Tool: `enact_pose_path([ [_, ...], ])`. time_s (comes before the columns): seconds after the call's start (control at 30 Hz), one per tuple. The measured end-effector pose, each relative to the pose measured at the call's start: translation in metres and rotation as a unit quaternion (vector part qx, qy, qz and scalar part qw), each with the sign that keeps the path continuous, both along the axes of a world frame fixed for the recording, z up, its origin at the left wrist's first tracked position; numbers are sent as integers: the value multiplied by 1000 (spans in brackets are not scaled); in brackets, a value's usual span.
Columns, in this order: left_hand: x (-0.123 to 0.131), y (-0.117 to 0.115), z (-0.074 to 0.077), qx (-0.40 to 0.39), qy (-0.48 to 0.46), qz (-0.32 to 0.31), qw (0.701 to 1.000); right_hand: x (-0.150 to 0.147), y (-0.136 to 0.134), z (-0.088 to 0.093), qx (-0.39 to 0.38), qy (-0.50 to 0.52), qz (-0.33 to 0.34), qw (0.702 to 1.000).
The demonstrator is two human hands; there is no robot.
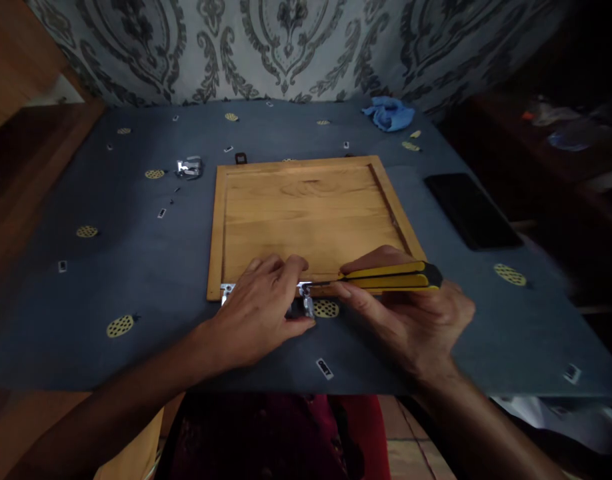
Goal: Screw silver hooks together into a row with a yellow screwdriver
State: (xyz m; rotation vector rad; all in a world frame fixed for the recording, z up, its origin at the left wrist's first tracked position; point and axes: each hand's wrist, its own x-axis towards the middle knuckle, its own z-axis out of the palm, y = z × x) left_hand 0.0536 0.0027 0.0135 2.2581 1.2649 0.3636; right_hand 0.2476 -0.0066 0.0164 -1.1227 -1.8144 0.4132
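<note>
A framed wooden panel (pixel 306 213) lies flat on the cloth-covered table. Along its near edge sits a shiny metal fitting (pixel 306 307), partly covered by my left hand (pixel 266 300), whose fingers and thumb close around it and press it to the wood. My right hand (pixel 411 317) grips a screwdriver (pixel 386 277) with a yellow and black handle, held almost level and pointing left. Its thin shaft reaches the fitting's right end; whether the tip sits in a screw is too small to tell.
Another shiny metal piece (pixel 189 167) lies left of the panel, with tiny dark bits (pixel 172 201) near it. A black phone (pixel 471 210) rests at the right, a crumpled blue cloth (pixel 389 113) at the back. Patterned fabric (pixel 286 47) hangs behind the table.
</note>
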Motion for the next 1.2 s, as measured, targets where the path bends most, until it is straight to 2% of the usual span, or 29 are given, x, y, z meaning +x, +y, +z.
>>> enact_pose_path([
  [0.3,1,1,3,-7,9,-4,1000,3,3,13,-30,-18,97,995],
  [0.7,0,1,5,-23,4,-4,1000,13,14,22,-120,27,147,981],
  [0.8,0,0,4,-19,8,-1,1000,11,13,18,-101,20,128,986],
  [1.0,1,0,1,-1,8,-3,1000,-5,9,8,-32,-11,5,999],
  [1.2,1,1,2,0,10,-5,1000,-5,9,17,-100,40,27,994],
])
